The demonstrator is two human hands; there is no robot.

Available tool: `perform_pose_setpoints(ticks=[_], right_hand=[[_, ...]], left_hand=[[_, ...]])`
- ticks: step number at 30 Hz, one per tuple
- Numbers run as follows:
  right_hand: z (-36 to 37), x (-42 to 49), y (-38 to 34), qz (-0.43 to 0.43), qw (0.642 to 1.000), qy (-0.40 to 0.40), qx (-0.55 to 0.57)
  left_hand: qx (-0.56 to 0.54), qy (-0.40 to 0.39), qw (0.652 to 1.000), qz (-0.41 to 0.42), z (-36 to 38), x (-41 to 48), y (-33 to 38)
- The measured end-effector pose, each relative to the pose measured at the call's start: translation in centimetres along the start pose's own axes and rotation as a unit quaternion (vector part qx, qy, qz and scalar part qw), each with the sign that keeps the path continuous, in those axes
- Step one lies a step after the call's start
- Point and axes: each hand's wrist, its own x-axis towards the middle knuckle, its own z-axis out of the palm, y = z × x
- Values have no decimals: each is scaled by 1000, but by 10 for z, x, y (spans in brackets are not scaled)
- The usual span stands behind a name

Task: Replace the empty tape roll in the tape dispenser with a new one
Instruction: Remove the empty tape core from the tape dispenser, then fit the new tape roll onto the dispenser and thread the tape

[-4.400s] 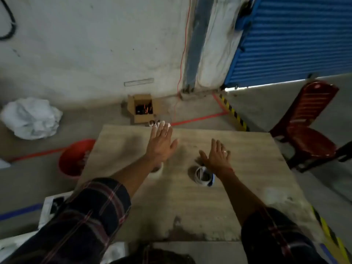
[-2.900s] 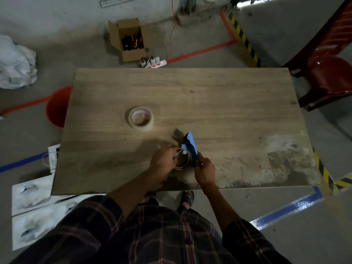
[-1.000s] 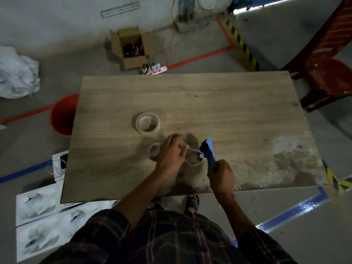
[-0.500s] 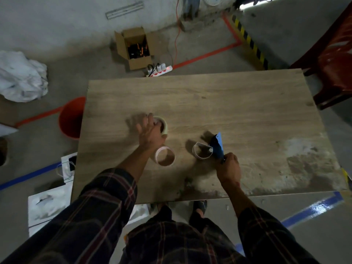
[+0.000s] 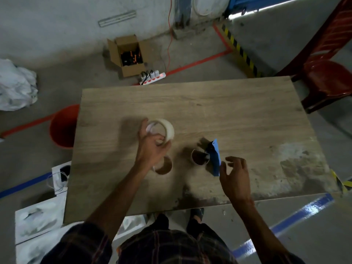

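Observation:
My left hand (image 5: 151, 147) grips the new tape roll (image 5: 165, 129), a full pale roll tilted up off the wooden table (image 5: 228, 115). Just below that hand the empty cardboard core (image 5: 164, 166) lies flat on the table. The blue tape dispenser (image 5: 214, 157) stands to the right, its round holder ring (image 5: 199, 158) empty. My right hand (image 5: 235, 175) hovers beside the dispenser's blue handle with fingers spread, not holding it.
A red chair (image 5: 327, 79) stands at the table's far right corner. On the floor are a red bucket (image 5: 62, 126) at the left edge, an open cardboard box (image 5: 127, 54), a power strip (image 5: 152, 78), and white sheets (image 5: 38, 220) at lower left.
My left hand has lifted the new roll off the table and tilted it. My right hand has let go of the dispenser handle and opened. The empty core stays where it was set.

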Motion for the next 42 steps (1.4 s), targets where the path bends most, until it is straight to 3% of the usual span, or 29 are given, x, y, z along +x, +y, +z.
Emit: perform_pose_setpoints(ticks=[2,5,9,12,14,16,18,20,23,26,29,36,42], right_hand=[[-17,-24,-22,-21,993,-78,86],[-23,-56,-60,-13,943,-205,261],[4,-79,-68,-59,947,-123,292],[8,-91,-63,32,899,-105,425],[8,-97,-65,103,852,-112,501],[11,-100,-68,122,825,-149,531],[10,-98,-68,102,843,-176,498],[3,-89,-64,31,911,-172,373],[-26,-69,-62,-86,972,-91,201],[-61,-52,-75,-209,964,-47,159],[-75,-45,-93,-295,948,-38,112],[-68,-21,-89,-331,936,18,117],[-67,-12,-82,-391,918,17,66]], left_hand=[[-30,-51,996,74,-13,-36,24],[-52,-116,985,120,-19,-95,57],[-81,-111,981,137,-23,-130,75],[-225,-93,970,16,-37,-121,56],[-334,-148,926,-92,-53,-114,51],[-413,-236,864,-164,-57,-109,52],[-417,-256,856,-170,-56,-110,53],[-416,-239,861,-169,-56,-111,59],[-344,-237,900,-128,-54,-108,69],[-275,-191,940,-60,-47,-107,81],[-244,-159,956,-26,-41,-104,99],[-197,-93,976,-5,-31,-96,122],[-151,-107,983,-2,-33,-94,119]])
